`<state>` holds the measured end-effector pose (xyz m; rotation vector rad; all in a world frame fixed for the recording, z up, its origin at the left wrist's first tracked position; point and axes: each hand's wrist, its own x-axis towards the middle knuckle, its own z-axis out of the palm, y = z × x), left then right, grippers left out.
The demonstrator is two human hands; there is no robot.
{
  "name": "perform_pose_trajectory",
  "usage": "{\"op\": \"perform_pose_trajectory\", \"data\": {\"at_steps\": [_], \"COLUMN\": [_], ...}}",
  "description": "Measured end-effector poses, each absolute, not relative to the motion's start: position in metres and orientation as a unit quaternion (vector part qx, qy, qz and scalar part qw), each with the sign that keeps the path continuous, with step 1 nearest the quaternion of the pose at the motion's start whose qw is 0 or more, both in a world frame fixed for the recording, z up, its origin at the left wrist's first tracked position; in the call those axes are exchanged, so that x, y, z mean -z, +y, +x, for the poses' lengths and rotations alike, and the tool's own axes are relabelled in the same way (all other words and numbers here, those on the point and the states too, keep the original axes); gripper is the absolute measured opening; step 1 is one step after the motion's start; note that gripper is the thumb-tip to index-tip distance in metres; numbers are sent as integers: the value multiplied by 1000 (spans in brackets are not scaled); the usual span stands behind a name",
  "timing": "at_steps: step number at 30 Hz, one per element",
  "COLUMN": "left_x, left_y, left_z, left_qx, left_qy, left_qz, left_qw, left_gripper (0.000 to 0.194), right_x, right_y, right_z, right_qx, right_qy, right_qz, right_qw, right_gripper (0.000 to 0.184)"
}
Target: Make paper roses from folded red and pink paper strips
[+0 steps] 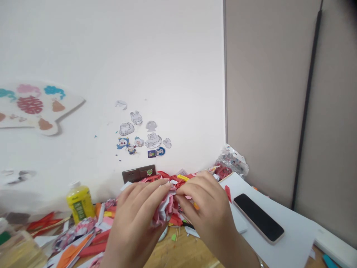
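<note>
Between my hands is a crumpled, ruffled piece of pink and white paper [164, 210]. My left hand [139, 208] wraps round it from the left, fingers curled over its top. At its upper right edge my right hand [205, 203] pinches with thumb and forefinger; the fingertips touch the ruffles. Part of the paper is hidden behind my left fingers. Red, pink and yellow paper scraps [182, 178] lie heaped just behind both hands on the wooden table [178, 249].
On the left stands a yellow bottle [80, 203] among paper strips. A phone [259, 217] lies on white paper [292, 249] at the right. Behind the heap are a dark box [138, 173] and a clear plastic bag [232, 160]. Stickers [153, 140] dot the white wall.
</note>
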<state>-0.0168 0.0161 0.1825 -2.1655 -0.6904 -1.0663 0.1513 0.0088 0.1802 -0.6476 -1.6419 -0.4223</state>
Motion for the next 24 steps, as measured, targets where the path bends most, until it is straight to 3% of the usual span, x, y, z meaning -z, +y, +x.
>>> {"op": "perform_pose_trajectory", "data": {"at_steps": [11, 18, 24], "left_x": [-180, -179, -180], "left_y": [16, 16, 16], "left_z": [-14, -19, -15], "left_qx": [427, 401, 402], "left_qy": [-272, -286, -276], "left_qz": [-808, -819, -820], "left_qw": [302, 294, 300], "left_gripper": [47, 48, 49], "right_x": [-179, -184, -184], "right_y": [5, 6, 7], "right_z": [148, 155, 158], "right_qx": [278, 219, 181], "right_qy": [-726, -716, -735], "right_qz": [-285, -276, -293], "right_qw": [561, 603, 584], "right_gripper": [24, 17, 19]}}
